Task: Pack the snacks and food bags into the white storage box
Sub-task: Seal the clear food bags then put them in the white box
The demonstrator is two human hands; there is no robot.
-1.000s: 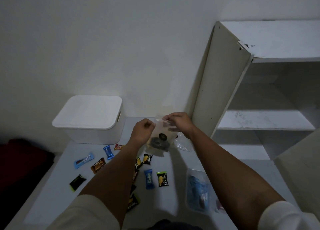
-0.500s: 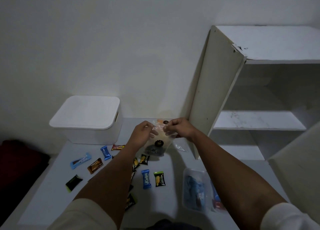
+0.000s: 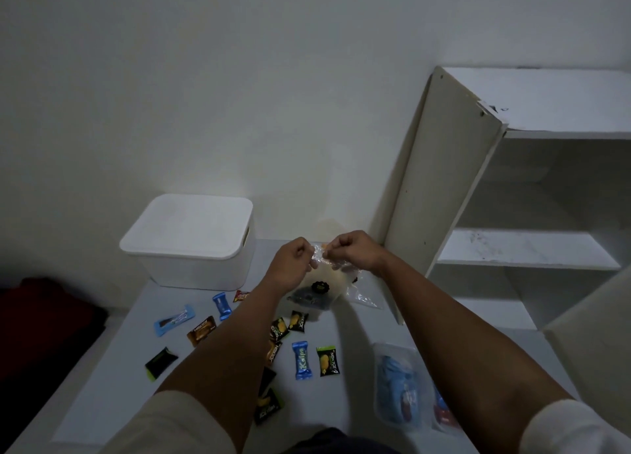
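A clear food bag (image 3: 319, 288) with dark snacks inside hangs above the table. My left hand (image 3: 294, 260) and my right hand (image 3: 355, 250) pinch its top edge close together, fingers curled. The white storage box (image 3: 191, 245) stands at the back left with its lid on. Several small wrapped snacks lie on the table: a blue one (image 3: 302, 359), a green-black one (image 3: 327, 360), a brown one (image 3: 201, 330), a light blue bar (image 3: 174, 319). A second clear bag (image 3: 397, 387) with blue packets lies at the front right.
A white shelf unit (image 3: 512, 248) with an open side panel (image 3: 433, 194) stands right of the table. Another empty clear bag (image 3: 363, 298) lies near that panel. A dark red object (image 3: 41, 317) lies on the left, beside the table (image 3: 112, 385). A wall is behind.
My two hands have drawn closer together on the bag's top edge. The camera has tilted upward a little, so the table scene sits lower in view.
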